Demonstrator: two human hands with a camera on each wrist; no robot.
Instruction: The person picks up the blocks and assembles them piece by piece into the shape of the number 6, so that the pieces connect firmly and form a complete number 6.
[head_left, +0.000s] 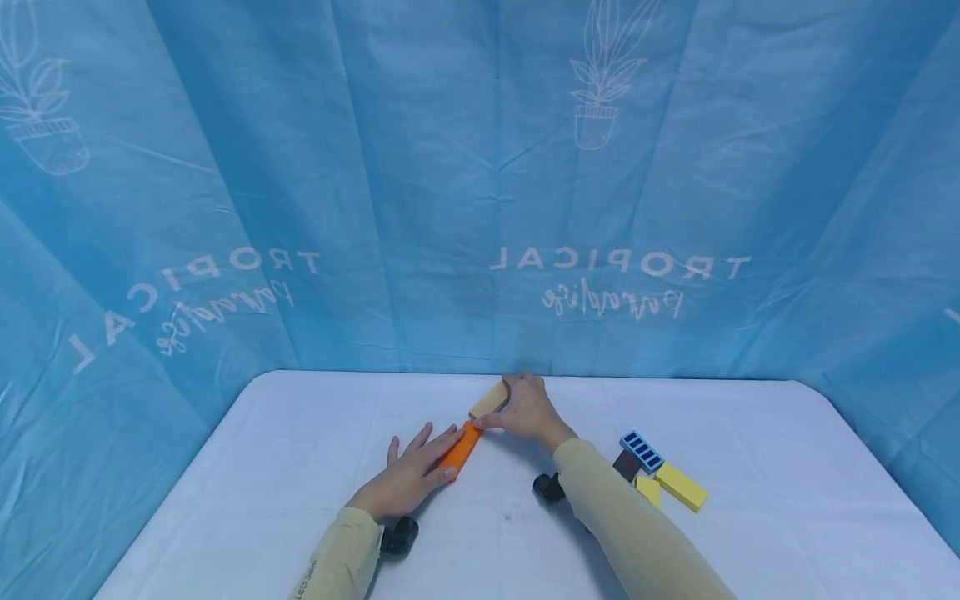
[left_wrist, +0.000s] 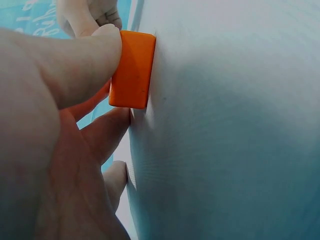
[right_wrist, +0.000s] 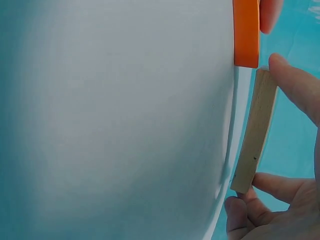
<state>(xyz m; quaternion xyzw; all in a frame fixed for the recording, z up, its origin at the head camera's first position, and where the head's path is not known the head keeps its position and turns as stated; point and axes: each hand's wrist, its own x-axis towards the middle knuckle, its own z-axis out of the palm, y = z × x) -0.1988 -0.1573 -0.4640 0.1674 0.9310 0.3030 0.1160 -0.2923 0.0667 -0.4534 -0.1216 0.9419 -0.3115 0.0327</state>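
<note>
An orange block (head_left: pixel 460 450) lies lengthwise on the white tabletop, in the middle of the head view. My left hand (head_left: pixel 408 479) holds it with the thumb at the near end and the forefinger along its left side; the other fingers are spread. In the left wrist view, the thumb overlaps an edge of the orange block (left_wrist: pixel 132 70). Just beyond it, my right hand (head_left: pixel 528 408) pinches a plain wooden block (head_left: pixel 489 400) by its two ends. The right wrist view shows the wooden block (right_wrist: pixel 255 130) angled, one end close to the orange block (right_wrist: pixel 246 35); contact is unclear.
To the right of the right forearm sit a blue slotted block (head_left: pixel 642 451), a dark brown block (head_left: pixel 627 465), a long yellow block (head_left: pixel 681 487) and a smaller yellow piece (head_left: pixel 648 490), partly behind the sleeve. A blue curtain (head_left: pixel 450 208) hangs behind the table's far edge.
</note>
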